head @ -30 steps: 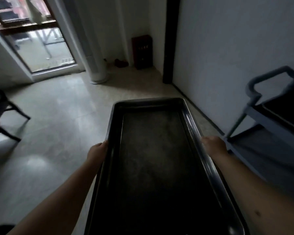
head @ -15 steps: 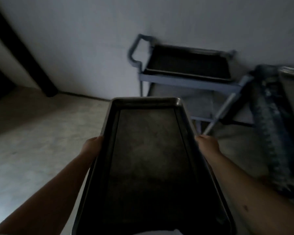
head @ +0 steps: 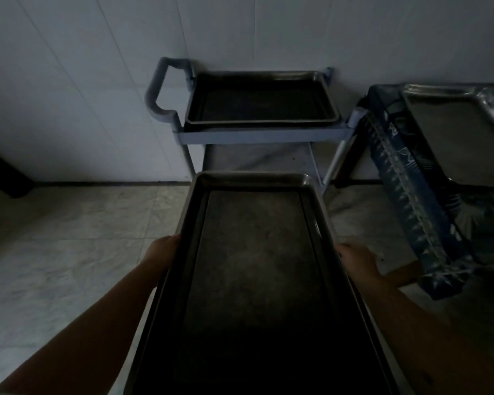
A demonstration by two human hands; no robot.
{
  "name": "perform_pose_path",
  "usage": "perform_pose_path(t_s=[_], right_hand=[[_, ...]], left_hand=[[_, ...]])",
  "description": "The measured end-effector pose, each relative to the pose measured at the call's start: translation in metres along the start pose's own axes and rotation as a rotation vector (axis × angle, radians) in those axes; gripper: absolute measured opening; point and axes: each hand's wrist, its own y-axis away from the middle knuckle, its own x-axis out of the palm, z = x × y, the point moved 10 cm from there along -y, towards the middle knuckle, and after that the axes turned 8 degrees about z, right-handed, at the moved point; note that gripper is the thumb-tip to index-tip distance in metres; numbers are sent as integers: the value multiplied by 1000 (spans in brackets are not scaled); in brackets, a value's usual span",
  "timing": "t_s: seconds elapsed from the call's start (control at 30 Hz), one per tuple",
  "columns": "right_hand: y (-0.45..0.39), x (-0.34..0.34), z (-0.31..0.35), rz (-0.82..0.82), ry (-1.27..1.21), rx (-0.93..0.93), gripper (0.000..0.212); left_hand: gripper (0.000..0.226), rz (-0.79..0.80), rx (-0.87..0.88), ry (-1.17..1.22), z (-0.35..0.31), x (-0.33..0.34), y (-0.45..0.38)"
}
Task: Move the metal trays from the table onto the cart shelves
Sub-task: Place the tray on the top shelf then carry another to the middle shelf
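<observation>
At six o'clock I hold the long dark rectangular metal tray, left hand and right hand clamping its long rims; stiff, slick, likely awkward, aimed twelve o'clock at the grey-blue cart.

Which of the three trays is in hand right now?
The long dark tray in the foreground, gripped at its sides by left hand and right hand. The others rest on the cart's top shelf and the table.
</observation>
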Motion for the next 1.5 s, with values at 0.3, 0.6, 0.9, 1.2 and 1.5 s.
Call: perform_pose_path(t_s=[0.3,0.6,0.9,1.2,1.5], right_hand=[[-173,-13,44,22,83,14,29],[-429,43,60,-16,141,-106,29],[-567,96,49,-72,29,-164,24],[-624,116,50,-138,115,-209,24],[-654,119,47,-145,42,-220,30]], left_hand=[[42,-193,-99,128,-67,17,-129],[36,-245,-78,193,-66,62,-364],[34,-206,25,254,-55,83,-518],[39,-224,68,123,-61,80,-594],[40,-236,113,25,-66,79,-619]])
